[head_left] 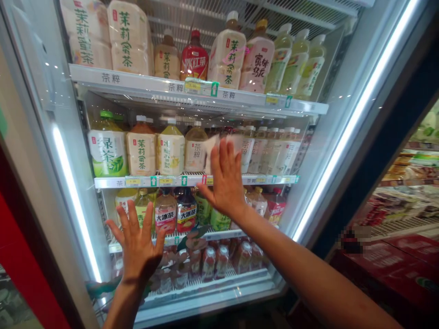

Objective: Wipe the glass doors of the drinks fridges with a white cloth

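Observation:
My right hand (226,180) is raised flat before the middle shelf of a glass-fronted drinks fridge, fingers extended upward. Behind its fingers shows a white cloth or tissue (211,153), partly hidden and blurred, which the hand presses toward the glass. My left hand (139,242) is lower and to the left, its fingers spread wide and nothing in it. It is in front of the lower shelves, and appears to lie against the glass. Nearest beyond it are bottles with pink labels (165,214). Faint reflections show on the glass door (197,237).
Bottled teas fill several fridge shelves, among them a green-labelled bottle (108,146) and a red one (194,57). Bright light strips (77,201) run down both sides. A red panel (24,246) is at left; dark red boxes (384,265) and packaged goods (408,183) are at right.

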{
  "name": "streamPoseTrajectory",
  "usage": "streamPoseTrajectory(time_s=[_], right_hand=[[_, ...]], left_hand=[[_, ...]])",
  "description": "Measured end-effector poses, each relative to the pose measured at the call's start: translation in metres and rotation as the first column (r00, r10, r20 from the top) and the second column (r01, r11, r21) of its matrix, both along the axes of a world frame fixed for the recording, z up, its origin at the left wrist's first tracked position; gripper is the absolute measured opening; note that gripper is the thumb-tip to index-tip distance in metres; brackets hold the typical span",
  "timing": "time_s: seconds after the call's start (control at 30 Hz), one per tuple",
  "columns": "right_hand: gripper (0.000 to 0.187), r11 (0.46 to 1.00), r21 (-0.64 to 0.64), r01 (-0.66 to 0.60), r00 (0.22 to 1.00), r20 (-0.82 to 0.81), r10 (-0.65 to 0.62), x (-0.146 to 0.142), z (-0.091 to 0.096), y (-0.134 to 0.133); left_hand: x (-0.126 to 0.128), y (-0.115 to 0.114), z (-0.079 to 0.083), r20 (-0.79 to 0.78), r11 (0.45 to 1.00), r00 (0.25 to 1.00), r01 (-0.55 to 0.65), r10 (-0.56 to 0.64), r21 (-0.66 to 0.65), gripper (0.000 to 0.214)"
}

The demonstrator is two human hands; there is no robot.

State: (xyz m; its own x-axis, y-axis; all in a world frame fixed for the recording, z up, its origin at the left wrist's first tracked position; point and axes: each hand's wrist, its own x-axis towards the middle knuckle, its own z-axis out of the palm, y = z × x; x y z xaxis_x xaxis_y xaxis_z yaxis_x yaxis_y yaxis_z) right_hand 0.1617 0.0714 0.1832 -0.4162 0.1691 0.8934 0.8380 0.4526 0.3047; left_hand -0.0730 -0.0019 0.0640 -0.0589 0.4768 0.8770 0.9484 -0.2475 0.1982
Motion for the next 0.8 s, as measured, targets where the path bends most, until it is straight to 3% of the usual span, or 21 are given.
streamPoseTrajectory(time_s=[0.1,0.13,0.2,0.3,0.37,0.43,0.53,0.57,0.6,0.63,0.73,0.77,0.8], right_hand=[[0.09,0.991,-0.039,-0.125,0.922,0.364,0.13,0.031,-0.095,-0.007],[0.088,0.988,-0.053,-0.142,0.885,0.441,0.151,0.042,-0.115,-0.007],[0.089,0.992,-0.067,-0.108,0.897,0.423,0.126,0.063,-0.124,-0.001],[0.095,0.996,-0.09,0.014,0.998,0.055,-0.009,0.087,-0.091,0.01],[0.092,0.99,-0.131,0.059,0.983,-0.167,-0.08,0.097,-0.086,0.01],[0.087,0.984,-0.17,0.054,0.973,-0.215,-0.09,0.102,-0.118,0.002],[0.086,0.976,-0.217,0.032,0.993,-0.107,-0.057,0.108,-0.183,-0.01],[0.086,0.974,-0.221,0.039,0.993,-0.101,-0.063,0.111,-0.191,-0.009],[0.085,0.976,-0.212,0.048,0.99,-0.123,-0.076,0.115,-0.187,-0.005],[0.084,0.98,-0.191,0.061,0.98,-0.172,-0.095,0.119,-0.172,0.0],[0.08,0.99,-0.09,0.109,0.927,-0.351,-0.134,0.131,-0.098,0.022],[0.08,0.989,-0.085,0.122,0.918,-0.369,-0.145,0.134,-0.082,0.027],[0.08,0.987,-0.093,0.13,0.914,-0.375,-0.156,0.135,-0.079,0.028]], left_hand=[[0.017,0.001,0.001,-0.063,0.999,0.998,0.016,-0.014,0.034,0.082],[0.025,0.001,0.001,-0.088,0.998,0.996,0.03,-0.025,0.048,0.082],[0.04,0.001,0.0,-0.129,0.995,0.99,0.071,-0.061,0.074,0.082],[0.06,0.003,-0.004,-0.18,0.987,0.977,0.135,-0.117,0.089,0.078],[0.07,0.005,-0.006,-0.21,0.983,0.968,0.16,-0.138,0.088,0.078],[0.077,0.008,-0.007,-0.225,0.983,0.964,0.164,-0.142,0.084,0.078],[0.083,0.011,-0.007,-0.227,0.984,0.965,0.157,-0.134,0.088,0.079],[0.084,0.012,-0.006,-0.223,0.984,0.966,0.153,-0.13,0.089,0.079],[0.085,0.013,-0.006,-0.216,0.985,0.968,0.15,-0.128,0.091,0.079],[0.085,0.014,-0.005,-0.206,0.985,0.971,0.146,-0.124,0.092,0.079],[0.087,0.016,-0.004,-0.174,0.985,0.976,0.147,-0.13,0.089,0.079],[0.088,0.017,-0.003,-0.166,0.984,0.977,0.154,-0.137,0.092,0.079],[0.089,0.017,-0.002,-0.16,0.983,0.977,0.159,-0.142,0.094,0.078]])
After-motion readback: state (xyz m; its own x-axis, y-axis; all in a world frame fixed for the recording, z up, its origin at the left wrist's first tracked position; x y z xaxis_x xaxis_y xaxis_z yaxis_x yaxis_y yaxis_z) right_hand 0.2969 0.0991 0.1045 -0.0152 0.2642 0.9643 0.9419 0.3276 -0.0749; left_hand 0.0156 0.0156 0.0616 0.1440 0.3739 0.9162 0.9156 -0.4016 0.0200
